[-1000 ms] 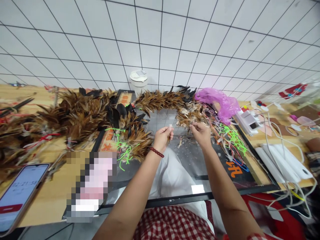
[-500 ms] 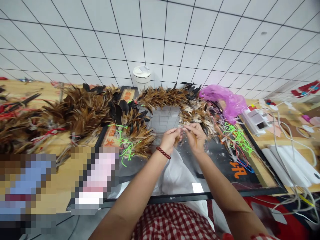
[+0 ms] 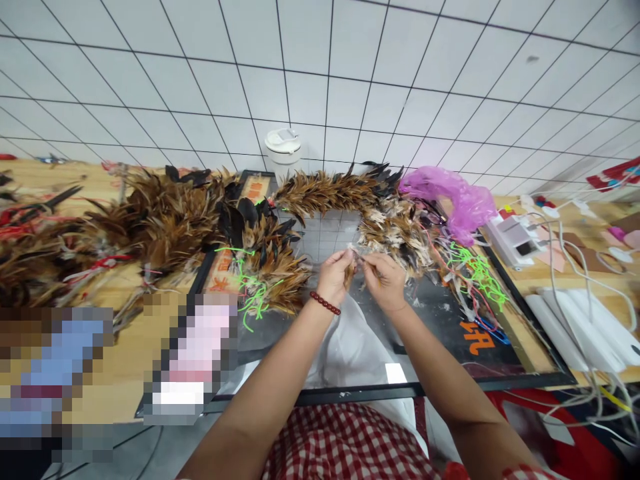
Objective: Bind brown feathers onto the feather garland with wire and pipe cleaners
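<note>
My left hand (image 3: 336, 272), with a dark red bead bracelet (image 3: 325, 303) at the wrist, is closed in a pinch on a small brown feather (image 3: 349, 275) with pale fluff at its top. Close beside it, my right hand (image 3: 387, 281) pinches at the base of the feather, fingertips almost touching the left ones. What exactly sits between the right fingers is too small to make out. Behind the hands lies a pile of loose brown and white feathers (image 3: 395, 237). A long strip of brown feathers (image 3: 330, 193) stretches across the back of the black-framed board (image 3: 435, 333).
Bundles of brown feathers (image 3: 170, 220) cover the left side. Bright green strings (image 3: 477, 273) lie at right, near a pink plastic bag (image 3: 450, 197). A white lidded cup (image 3: 283, 152) stands by the tiled wall. White power strips (image 3: 580, 330) and cables are at far right.
Both hands have shifted slightly; the left has turned upward a little and the right has moved slightly left and lower. The fluffy feather end now shows above the left fingertips.
</note>
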The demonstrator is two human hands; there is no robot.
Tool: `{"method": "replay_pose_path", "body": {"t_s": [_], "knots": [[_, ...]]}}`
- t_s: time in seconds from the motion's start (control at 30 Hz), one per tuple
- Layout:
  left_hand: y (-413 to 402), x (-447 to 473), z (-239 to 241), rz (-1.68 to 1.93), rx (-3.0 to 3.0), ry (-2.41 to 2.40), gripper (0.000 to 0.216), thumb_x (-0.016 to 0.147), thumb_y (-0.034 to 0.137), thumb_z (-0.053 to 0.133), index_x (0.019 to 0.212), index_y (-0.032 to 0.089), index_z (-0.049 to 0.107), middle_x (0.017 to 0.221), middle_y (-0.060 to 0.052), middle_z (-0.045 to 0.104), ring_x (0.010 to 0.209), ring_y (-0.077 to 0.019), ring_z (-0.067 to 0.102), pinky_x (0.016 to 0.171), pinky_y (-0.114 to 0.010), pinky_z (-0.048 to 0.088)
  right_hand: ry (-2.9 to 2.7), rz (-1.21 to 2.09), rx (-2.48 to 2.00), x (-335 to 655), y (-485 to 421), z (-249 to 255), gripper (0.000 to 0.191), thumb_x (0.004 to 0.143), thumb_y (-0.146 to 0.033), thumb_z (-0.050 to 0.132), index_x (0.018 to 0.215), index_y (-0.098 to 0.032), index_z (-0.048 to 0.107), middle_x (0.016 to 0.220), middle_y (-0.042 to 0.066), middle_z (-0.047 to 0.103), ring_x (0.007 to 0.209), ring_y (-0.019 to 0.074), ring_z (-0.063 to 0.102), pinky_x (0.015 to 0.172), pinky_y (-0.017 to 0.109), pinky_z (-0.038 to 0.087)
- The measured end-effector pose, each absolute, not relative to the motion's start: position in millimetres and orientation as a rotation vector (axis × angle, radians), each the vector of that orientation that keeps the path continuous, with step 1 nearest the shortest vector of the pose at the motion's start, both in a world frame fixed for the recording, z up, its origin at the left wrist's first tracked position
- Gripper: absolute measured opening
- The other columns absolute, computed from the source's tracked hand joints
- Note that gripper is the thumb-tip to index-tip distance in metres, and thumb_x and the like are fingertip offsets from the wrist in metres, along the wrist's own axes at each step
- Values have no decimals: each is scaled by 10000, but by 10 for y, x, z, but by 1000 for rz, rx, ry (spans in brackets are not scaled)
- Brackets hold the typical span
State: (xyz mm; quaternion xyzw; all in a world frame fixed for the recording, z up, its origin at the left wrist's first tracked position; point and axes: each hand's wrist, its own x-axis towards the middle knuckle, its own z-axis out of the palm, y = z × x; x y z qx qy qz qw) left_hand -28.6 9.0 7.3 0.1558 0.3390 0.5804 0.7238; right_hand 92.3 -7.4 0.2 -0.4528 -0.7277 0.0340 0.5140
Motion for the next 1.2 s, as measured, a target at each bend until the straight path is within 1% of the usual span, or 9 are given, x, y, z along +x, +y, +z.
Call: {"method": "replay_pose_path", "body": {"t_s": [0.2, 0.4, 0.53, 0.67, 0.77, 0.87, 1.03, 1.1, 1.2], "knots": [[47, -209, 79, 1312, 408, 771, 326, 507, 306, 872, 737, 126, 727, 728, -26, 707, 671, -96, 629, 698, -225, 478, -1759, 4, -1094, 942, -69, 10, 100, 857, -238, 594, 863, -207, 689, 808, 57, 698, 735, 159, 639, 665, 296, 514], [65, -227, 42, 1313, 441, 780, 312, 519, 350, 862, 694, 142, 709, 684, -8, 690, 630, -88, 611, 680, -227, 477, -2022, -100, -1191, 981, -116, 92, 140, 835, -218, 593, 908, -217, 712, 909, 56, 740, 847, 190, 664, 787, 348, 448], [83, -244, -4, 1367, 572, 881, 321, 535, 384, 847, 689, 138, 711, 693, -20, 702, 651, -103, 620, 688, -238, 482, -1817, 106, -1217, 1015, -114, 163, 211, 843, -207, 552, 970, -223, 720, 890, 45, 737, 831, 184, 661, 812, 357, 459], [53, -228, 7, 1231, 658, 878, 327, 561, 412, 822, 683, 137, 694, 613, -17, 671, 578, -118, 605, 621, -259, 482, -1498, 483, -1183, 1045, -58, 164, 240, 881, -311, 571, 1060, -242, 716, 989, 49, 718, 900, 173, 649, 807, 327, 495], [16, -209, 42, 1166, 752, 864, 319, 578, 416, 812, 649, 134, 683, 547, -1, 625, 511, -85, 546, 569, -231, 450, -1424, 612, -1128, 1058, -16, 134, 187, 853, -333, 627, 979, -263, 747, 915, 28, 709, 883, 168, 634, 807, 323, 492], [-8, -197, 64, 1132, 796, 830, 337, 586, 439, 803, 636, 130, 680, 546, -2, 616, 506, -71, 529, 554, -215, 431, -1353, 702, -1080, 1044, 11, 97, 133, 819, -324, 672, 898, -265, 762, 826, 14, 694, 819, 158, 623, 780, 316, 489], [7, -219, 60, 1114, 704, 784, 351, 569, 429, 819, 662, 125, 669, 533, 6, 592, 485, -69, 516, 521, -212, 412, -1249, 865, -1097, 1060, 55, 73, 158, 779, -365, 694, 833, -230, 756, 777, 15, 701, 766, 171, 629, 765, 337, 498], [35, -250, 65, 1152, 622, 791, 347, 574, 410, 821, 691, 122, 668, 530, 15, 578, 480, -67, 518, 514, -207, 409, -1266, 783, -1169, 1170, 81, 98, 184, 791, -376, 671, 840, -216, 747, 799, 25, 712, 768, 175, 633, 761, 336, 496], [86, -299, 83, 1258, 530, 838, 323, 591, 379, 817, 698, 120, 656, 517, 28, 558, 477, -62, 519, 512, -198, 408, -1494, 400, -1372, 1431, 130, 159, 187, 817, -351, 630, 840, -204, 742, 779, 35, 697, 738, 172, 608, 728, 316, 472]]}}
